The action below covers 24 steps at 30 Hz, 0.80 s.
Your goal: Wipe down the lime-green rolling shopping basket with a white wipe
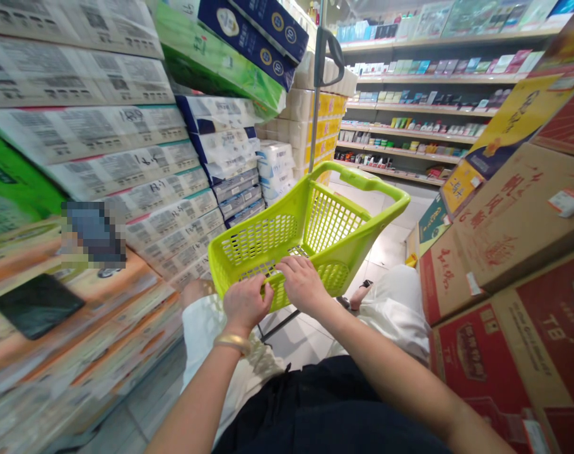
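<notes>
A lime-green plastic shopping basket (261, 246) with mesh walls stands on a wheeled frame in front of me. My left hand (246, 302) and my right hand (303, 284) both curl over its near rim, side by side. A gold bangle (233, 343) circles my left wrist. Nothing shows inside the basket except its mesh floor, and part of that lies behind my hands. From the far side a metal pole (316, 107) rises, ending in a black loop handle (327, 57).
Tall stacks of packaged tissue rolls (102, 139) fill the left side, with a dark flat object (36, 306) lying on them. Printed cardboard cartons (509, 214) stack up on the right. Store shelves (424, 107) line the aisle's far end above a tiled floor (381, 246).
</notes>
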### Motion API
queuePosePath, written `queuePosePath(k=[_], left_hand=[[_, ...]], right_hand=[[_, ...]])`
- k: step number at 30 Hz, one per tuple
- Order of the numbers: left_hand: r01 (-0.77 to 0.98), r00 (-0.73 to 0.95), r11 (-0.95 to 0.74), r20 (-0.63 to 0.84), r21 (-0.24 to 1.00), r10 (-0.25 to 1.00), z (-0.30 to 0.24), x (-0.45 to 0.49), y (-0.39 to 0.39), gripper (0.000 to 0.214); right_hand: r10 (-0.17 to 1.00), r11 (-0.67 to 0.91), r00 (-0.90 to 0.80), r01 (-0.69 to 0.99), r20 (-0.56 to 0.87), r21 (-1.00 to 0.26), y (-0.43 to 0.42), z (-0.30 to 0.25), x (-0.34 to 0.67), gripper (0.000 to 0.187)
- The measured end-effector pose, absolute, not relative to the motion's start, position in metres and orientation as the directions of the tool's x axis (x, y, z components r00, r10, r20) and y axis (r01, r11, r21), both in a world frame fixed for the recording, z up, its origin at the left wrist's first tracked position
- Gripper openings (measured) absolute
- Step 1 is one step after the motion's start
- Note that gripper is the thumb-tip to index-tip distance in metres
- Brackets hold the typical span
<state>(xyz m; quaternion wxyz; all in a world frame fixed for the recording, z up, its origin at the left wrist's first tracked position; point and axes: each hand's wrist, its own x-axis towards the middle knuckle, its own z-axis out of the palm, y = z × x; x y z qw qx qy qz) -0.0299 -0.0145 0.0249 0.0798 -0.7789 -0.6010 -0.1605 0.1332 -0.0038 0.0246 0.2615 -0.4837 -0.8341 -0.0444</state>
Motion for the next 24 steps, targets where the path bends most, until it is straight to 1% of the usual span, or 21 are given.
queuePosePath(k=[3,9,11,12,14,16,18,21,24], left_hand=[[0.962,0.222,-0.262,0.348,0.073,0.911,0.025,-0.030,-0.015,0.028],[0.960,0.204,-0.257,0.344,0.114,0.916,0.026,-0.028,-0.015,0.028],[0.960,0.199,-0.253,0.344,0.120,0.918,0.027,-0.027,-0.016,0.028],[0.960,0.196,-0.252,0.345,0.123,0.918,0.027,-0.027,-0.016,0.027],[0.960,0.195,-0.251,0.349,0.122,0.916,0.027,-0.027,-0.016,0.027],[0.961,0.202,-0.255,0.355,0.107,0.913,0.027,-0.028,-0.016,0.027],[0.961,0.216,-0.262,0.360,0.084,0.908,0.026,-0.029,-0.015,0.027],[0.960,0.233,-0.273,0.358,0.062,0.904,0.025,-0.031,-0.014,0.029],[0.958,0.241,-0.279,0.354,0.061,0.904,0.025,-0.032,-0.012,0.029]], right_hand=[[0.799,0.502,-0.371,0.845,0.474,-0.184,0.001,0.030,0.155,0.038],[0.854,0.301,-0.160,0.928,0.496,-0.218,0.012,0.042,0.193,0.036],[0.861,0.270,-0.129,0.936,0.492,-0.227,0.012,0.041,0.187,0.035],[0.863,0.276,-0.137,0.934,0.486,-0.227,0.010,0.040,0.181,0.035],[0.857,0.336,-0.203,0.917,0.473,-0.215,0.007,0.035,0.164,0.034],[0.838,0.410,-0.283,0.891,0.466,-0.197,0.002,0.031,0.148,0.033],[0.823,0.451,-0.326,0.873,0.465,-0.186,0.000,0.029,0.138,0.032],[0.819,0.463,-0.339,0.867,0.462,-0.184,0.001,0.030,0.144,0.032],[0.837,0.419,-0.299,0.889,0.459,-0.186,0.007,0.036,0.170,0.035]])
